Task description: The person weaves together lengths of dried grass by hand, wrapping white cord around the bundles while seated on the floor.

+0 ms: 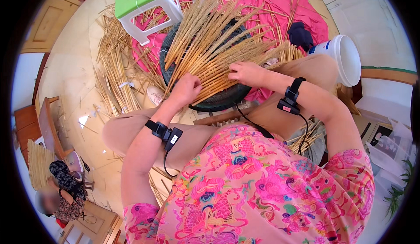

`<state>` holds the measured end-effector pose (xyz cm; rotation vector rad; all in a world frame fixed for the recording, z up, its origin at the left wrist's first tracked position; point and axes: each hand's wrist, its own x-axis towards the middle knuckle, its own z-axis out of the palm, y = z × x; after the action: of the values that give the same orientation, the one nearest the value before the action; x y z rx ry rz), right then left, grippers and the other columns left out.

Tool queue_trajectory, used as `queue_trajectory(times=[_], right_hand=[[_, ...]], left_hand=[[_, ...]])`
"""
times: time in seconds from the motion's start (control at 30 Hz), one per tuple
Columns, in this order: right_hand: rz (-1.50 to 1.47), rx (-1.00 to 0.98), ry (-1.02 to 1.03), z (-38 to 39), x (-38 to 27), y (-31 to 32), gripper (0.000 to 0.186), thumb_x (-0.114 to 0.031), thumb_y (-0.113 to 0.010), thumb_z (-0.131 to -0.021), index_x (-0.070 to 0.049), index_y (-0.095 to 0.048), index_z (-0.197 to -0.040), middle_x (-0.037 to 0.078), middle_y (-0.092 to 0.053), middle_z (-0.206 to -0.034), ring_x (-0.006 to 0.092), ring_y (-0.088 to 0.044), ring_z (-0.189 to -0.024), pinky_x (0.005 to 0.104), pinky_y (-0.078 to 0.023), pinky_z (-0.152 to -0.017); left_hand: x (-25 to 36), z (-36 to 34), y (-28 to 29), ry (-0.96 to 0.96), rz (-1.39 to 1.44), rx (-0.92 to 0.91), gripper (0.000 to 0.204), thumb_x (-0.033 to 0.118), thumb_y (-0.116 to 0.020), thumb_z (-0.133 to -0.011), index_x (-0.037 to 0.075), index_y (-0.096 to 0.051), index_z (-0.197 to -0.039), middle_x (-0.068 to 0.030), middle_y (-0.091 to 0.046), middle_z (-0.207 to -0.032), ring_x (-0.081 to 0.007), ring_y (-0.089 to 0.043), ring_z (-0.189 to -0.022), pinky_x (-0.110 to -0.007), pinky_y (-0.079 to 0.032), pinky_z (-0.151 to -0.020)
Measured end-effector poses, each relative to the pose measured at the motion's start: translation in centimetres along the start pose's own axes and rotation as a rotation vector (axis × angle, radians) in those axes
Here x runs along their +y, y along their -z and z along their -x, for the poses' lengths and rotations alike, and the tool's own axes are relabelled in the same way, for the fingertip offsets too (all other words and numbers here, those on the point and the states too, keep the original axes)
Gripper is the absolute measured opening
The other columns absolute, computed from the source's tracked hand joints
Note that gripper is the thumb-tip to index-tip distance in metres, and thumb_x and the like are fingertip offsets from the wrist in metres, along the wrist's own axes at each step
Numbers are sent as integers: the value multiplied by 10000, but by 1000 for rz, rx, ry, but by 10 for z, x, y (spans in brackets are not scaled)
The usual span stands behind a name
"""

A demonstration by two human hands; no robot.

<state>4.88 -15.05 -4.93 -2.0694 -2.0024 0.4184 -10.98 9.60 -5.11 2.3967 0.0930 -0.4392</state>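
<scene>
A fan of tan plant stalks with feathery seed heads spreads across a round dark tyre-like ring before my knees. The stalks lie side by side, woven together in rows at their lower part. My left hand is closed at the near left edge of the woven part, fingers curled in. At its right edge, my right hand pinches with thumb and fingers against the stalks. What lies between the fingers of either hand is too small to make out.
Loose stalks lie on the floor at left. A green-topped white stool stands at the far left on a pink cloth. A white bucket lies tipped at right. Another person sits at the lower left beside a stalk mat.
</scene>
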Motion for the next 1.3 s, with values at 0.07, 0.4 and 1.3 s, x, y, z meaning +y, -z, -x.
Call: queue_trajectory(times=[0.07,0.4,1.3], right_hand=[[-16,-43,15,-1,-3,-1,172,-95,-593,-761,-117,-593,-931,102,-534,-979,305,-579,-954,411,-526,-727],[-129,-183,-13,-1,-12,9,246,-70,-610,-734,-120,-574,-972,103,-543,-986,315,-590,-942,424,-518,-742],[-142,-529,-297,-29,-51,45,273,-114,-611,-800,-47,-622,-1065,153,-610,-1100,319,-620,-1017,412,-515,-838]], left_hand=[[-12,-11,13,-10,-106,354,320,176,-706,-757,10,-579,-1000,-178,-564,-895,-351,-569,-897,-403,-469,-810],[-77,-74,80,415,150,260,576,400,-727,-777,8,-571,-1169,-152,-657,-947,-270,-642,-878,-351,-498,-791],[-87,-64,92,589,376,581,345,339,-624,-866,32,-706,-1001,-97,-703,-875,-183,-659,-818,-302,-490,-747]])
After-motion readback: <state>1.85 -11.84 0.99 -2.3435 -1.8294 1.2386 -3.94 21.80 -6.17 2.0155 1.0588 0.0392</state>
